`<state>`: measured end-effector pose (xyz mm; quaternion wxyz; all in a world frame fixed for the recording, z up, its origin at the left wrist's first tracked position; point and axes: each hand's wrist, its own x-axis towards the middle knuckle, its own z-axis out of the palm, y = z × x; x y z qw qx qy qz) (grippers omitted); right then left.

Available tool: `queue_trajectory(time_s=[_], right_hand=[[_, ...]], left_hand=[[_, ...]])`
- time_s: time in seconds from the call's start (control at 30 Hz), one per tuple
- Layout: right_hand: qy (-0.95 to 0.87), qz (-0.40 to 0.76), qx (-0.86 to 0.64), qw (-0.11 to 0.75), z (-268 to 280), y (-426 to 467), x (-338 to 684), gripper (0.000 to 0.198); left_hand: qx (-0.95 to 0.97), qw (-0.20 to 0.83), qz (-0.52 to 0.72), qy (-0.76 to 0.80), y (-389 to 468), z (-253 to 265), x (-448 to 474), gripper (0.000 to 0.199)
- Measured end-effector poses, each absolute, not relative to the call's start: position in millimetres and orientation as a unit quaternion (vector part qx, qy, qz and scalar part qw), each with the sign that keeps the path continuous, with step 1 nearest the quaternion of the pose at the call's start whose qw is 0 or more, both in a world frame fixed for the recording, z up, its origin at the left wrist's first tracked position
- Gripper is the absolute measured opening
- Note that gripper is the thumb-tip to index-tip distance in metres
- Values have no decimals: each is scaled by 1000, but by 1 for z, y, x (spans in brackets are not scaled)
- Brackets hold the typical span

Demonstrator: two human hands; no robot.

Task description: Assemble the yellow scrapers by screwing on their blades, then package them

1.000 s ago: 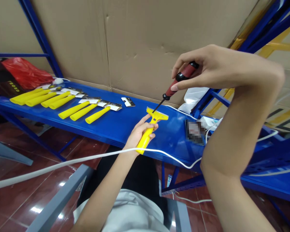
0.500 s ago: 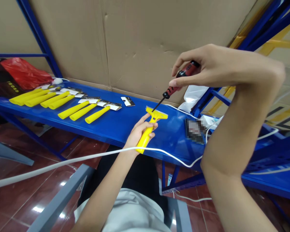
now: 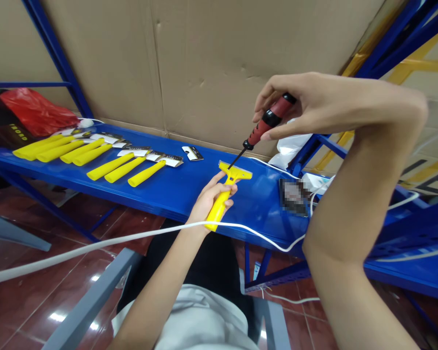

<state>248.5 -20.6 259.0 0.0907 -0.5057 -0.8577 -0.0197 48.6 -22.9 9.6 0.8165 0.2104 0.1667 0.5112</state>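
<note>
A yellow scraper [image 3: 219, 208] is gripped by its handle in my left hand [image 3: 208, 200], its wide head pointing away from me over the blue shelf. My right hand [image 3: 295, 104] is round the red and black handle of a screwdriver [image 3: 264, 124]. The screwdriver slants down to the left, its tip at the left part of the scraper's head. Some fingers of my right hand are hidden behind the handle. Further left lie several more yellow scrapers [image 3: 146, 174] with black and white cards on their heads.
A loose card [image 3: 192, 153] lies on the blue shelf [image 3: 182, 187]. Right of the scraper are a dark packet [image 3: 294, 197] and a white cable [image 3: 248, 227] that crosses in front. A red plastic bag [image 3: 40, 112] sits at the far left; cardboard [image 3: 204, 63] stands behind.
The fingers of my right hand have opened slightly and shifted on the screwdriver handle, which has turned a little. The tip stays at the scraper's head; my left hand is nearly still.
</note>
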Motion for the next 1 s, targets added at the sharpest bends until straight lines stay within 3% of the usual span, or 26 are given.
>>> queue_trajectory(time_s=[0.47,0.67,0.87,1.0], right_hand=[[-868,26,-482,112,257,-19,249,44],[-846,-39,-522,100,257,-21,243,41],[-866,13,-488,104,256,-22,243,40],[-864,-17,-491,110,257,-21,240,41]], left_hand=[[205,815,513,173,-24,11,49,86],[210,814,515,165,-24,9,49,86],[204,814,518,166,-23,8,50,86],[209,812,520,161,-23,8,50,85]])
